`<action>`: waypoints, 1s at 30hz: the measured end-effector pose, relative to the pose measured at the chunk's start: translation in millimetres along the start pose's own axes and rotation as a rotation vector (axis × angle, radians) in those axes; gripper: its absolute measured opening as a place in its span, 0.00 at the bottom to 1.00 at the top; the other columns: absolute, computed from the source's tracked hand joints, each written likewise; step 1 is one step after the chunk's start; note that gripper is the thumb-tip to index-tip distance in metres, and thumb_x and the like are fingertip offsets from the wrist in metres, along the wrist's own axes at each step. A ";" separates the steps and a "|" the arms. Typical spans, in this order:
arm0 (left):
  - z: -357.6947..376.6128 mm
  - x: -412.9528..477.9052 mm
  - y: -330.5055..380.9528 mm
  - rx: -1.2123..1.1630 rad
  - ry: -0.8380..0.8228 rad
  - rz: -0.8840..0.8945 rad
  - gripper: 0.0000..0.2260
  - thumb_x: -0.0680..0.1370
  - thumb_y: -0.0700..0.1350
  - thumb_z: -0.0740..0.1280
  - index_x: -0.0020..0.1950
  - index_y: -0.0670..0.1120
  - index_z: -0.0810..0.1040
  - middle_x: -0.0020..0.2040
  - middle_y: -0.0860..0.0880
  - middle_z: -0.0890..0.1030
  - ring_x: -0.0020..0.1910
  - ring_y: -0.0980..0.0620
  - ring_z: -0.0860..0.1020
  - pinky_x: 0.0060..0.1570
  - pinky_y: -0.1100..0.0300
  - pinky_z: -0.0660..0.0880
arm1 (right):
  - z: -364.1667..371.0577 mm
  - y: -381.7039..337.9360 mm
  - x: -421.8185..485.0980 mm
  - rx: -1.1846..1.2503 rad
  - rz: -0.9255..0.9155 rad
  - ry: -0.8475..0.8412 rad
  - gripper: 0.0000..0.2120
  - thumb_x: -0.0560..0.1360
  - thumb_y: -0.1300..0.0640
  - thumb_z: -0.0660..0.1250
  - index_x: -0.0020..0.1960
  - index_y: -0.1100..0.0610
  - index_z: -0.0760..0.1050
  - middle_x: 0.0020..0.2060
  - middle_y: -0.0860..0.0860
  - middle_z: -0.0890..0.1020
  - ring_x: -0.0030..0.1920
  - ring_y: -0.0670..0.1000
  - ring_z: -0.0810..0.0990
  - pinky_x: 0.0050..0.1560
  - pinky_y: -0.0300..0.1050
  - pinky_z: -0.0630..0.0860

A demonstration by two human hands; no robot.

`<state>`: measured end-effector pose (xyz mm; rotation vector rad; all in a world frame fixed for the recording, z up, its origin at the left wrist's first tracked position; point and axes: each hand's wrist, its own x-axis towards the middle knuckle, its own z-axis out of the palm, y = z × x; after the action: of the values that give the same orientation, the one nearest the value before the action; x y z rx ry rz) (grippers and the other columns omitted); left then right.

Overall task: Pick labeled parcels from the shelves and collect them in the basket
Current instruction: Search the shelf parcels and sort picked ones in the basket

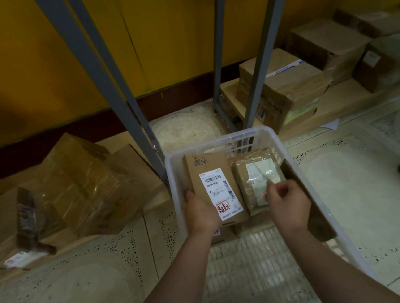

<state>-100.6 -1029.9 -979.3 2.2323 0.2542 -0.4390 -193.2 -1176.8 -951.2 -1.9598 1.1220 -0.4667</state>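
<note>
Bare basket floor point(254, 256) behind parcels point(212, 187).

The single view comes from a wide-angle camera worn on the person's head, facing forward and steeply down along both forearms to the left hand point(201, 212) and right hand point(289, 201) over the clear plastic basket point(217, 138). It sits close, so the barcode label on the cardboard parcel point(206, 173) gripped by the left hand shows clearly. Farther out it takes in the tiled floor point(61, 301), grey shelf uprights point(101, 70) and yellow wall point(11, 60), the uprights leaning outward.
</note>
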 end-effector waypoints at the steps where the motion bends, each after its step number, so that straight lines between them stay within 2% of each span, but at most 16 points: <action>1: -2.4 1.6 0.0 -0.004 0.001 0.010 0.13 0.80 0.40 0.66 0.64 0.44 0.71 0.62 0.44 0.78 0.56 0.45 0.80 0.46 0.56 0.77 | 2.4 -0.4 -7.3 -0.001 0.063 -0.052 0.17 0.79 0.49 0.67 0.35 0.58 0.77 0.34 0.52 0.81 0.38 0.55 0.81 0.42 0.46 0.75; 4: -14.0 0.4 3.6 -0.041 0.015 0.017 0.08 0.81 0.42 0.64 0.59 0.46 0.71 0.62 0.44 0.77 0.55 0.45 0.80 0.44 0.56 0.77 | 18.8 8.7 -25.1 -0.090 0.182 -0.248 0.28 0.78 0.40 0.63 0.28 0.58 0.77 0.28 0.55 0.82 0.35 0.58 0.82 0.44 0.49 0.79; 6: -18.6 1.7 1.8 -0.077 0.004 0.024 0.12 0.80 0.44 0.65 0.62 0.46 0.72 0.63 0.44 0.76 0.56 0.44 0.79 0.49 0.53 0.78 | 31.5 17.6 -34.1 0.027 0.273 -0.301 0.29 0.75 0.36 0.65 0.28 0.58 0.79 0.27 0.56 0.83 0.34 0.60 0.84 0.44 0.57 0.82; 8: -20.9 0.9 0.2 -0.088 -0.016 0.020 0.15 0.79 0.45 0.65 0.66 0.47 0.71 0.65 0.43 0.76 0.56 0.44 0.79 0.51 0.53 0.79 | 42.1 23.5 -40.8 0.177 0.346 -0.346 0.26 0.73 0.36 0.68 0.33 0.59 0.82 0.30 0.56 0.84 0.36 0.59 0.85 0.46 0.59 0.83; 11: -18.8 1.7 -1.6 -0.057 -0.029 0.010 0.14 0.81 0.42 0.62 0.67 0.45 0.69 0.65 0.42 0.75 0.56 0.44 0.79 0.46 0.57 0.77 | 52.2 26.4 -48.0 0.638 0.536 -0.444 0.15 0.78 0.50 0.69 0.51 0.62 0.83 0.46 0.59 0.87 0.48 0.56 0.85 0.46 0.50 0.82; 12: -18.0 0.3 0.0 -0.025 -0.030 0.004 0.14 0.81 0.41 0.62 0.67 0.44 0.68 0.65 0.41 0.75 0.56 0.44 0.79 0.45 0.57 0.76 | 52.7 25.2 -49.9 0.746 0.593 -0.450 0.13 0.79 0.54 0.69 0.55 0.63 0.81 0.49 0.60 0.86 0.49 0.55 0.84 0.45 0.46 0.81; 14: -13.4 -2.0 -0.3 0.016 -0.031 -0.004 0.17 0.80 0.39 0.62 0.69 0.43 0.66 0.65 0.41 0.75 0.58 0.43 0.79 0.48 0.55 0.78 | 53.1 26.1 -53.5 0.833 0.688 -0.415 0.11 0.78 0.58 0.69 0.57 0.64 0.80 0.50 0.60 0.85 0.48 0.54 0.84 0.46 0.45 0.80; 16: -7.3 -6.8 -4.5 0.036 -0.051 0.007 0.24 0.79 0.37 0.64 0.73 0.41 0.62 0.68 0.41 0.73 0.60 0.42 0.79 0.53 0.50 0.80 | 53.5 29.3 -56.7 0.849 0.734 -0.380 0.09 0.78 0.61 0.69 0.55 0.66 0.80 0.45 0.59 0.85 0.43 0.53 0.83 0.48 0.47 0.81; 18: -0.6 -15.1 -10.0 0.045 -0.040 0.020 0.30 0.77 0.33 0.64 0.77 0.38 0.56 0.73 0.40 0.68 0.66 0.42 0.74 0.58 0.49 0.79 | 53.7 32.2 -59.6 0.829 0.752 -0.378 0.08 0.78 0.63 0.69 0.54 0.67 0.80 0.42 0.59 0.84 0.40 0.52 0.82 0.48 0.48 0.81; 22: 9.8 -32.9 -18.8 0.019 0.011 0.027 0.38 0.76 0.32 0.64 0.80 0.42 0.46 0.76 0.44 0.60 0.70 0.45 0.70 0.62 0.50 0.76 | 54.3 39.9 -62.2 0.773 0.764 -0.394 0.05 0.77 0.64 0.69 0.50 0.67 0.81 0.39 0.59 0.85 0.34 0.51 0.84 0.36 0.43 0.82; 25: 15.5 -40.7 -22.6 0.220 0.042 0.108 0.40 0.73 0.35 0.68 0.79 0.39 0.48 0.78 0.42 0.54 0.74 0.42 0.64 0.65 0.50 0.73 | 56.4 44.7 -63.1 0.730 0.784 -0.398 0.05 0.77 0.64 0.70 0.48 0.68 0.80 0.36 0.60 0.83 0.32 0.52 0.82 0.32 0.42 0.81; 28: 15.8 -49.4 -19.8 0.314 0.038 0.088 0.38 0.73 0.37 0.69 0.78 0.39 0.52 0.78 0.41 0.52 0.75 0.42 0.60 0.68 0.52 0.70 | 61.5 49.1 -66.3 0.717 0.800 -0.401 0.06 0.77 0.65 0.70 0.48 0.69 0.80 0.39 0.63 0.83 0.36 0.55 0.82 0.37 0.45 0.82; 30: 18.8 -50.4 -20.0 0.331 0.035 0.074 0.39 0.74 0.39 0.70 0.78 0.39 0.50 0.78 0.40 0.50 0.76 0.41 0.57 0.70 0.50 0.67 | 65.8 52.8 -66.6 0.725 0.804 -0.390 0.06 0.77 0.66 0.69 0.48 0.71 0.80 0.40 0.64 0.83 0.38 0.57 0.82 0.45 0.51 0.82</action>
<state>-157.6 -1033.4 -984.6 2.5647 0.1223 -0.4271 -214.8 -1104.6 -1027.9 -0.8225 1.1545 -0.0223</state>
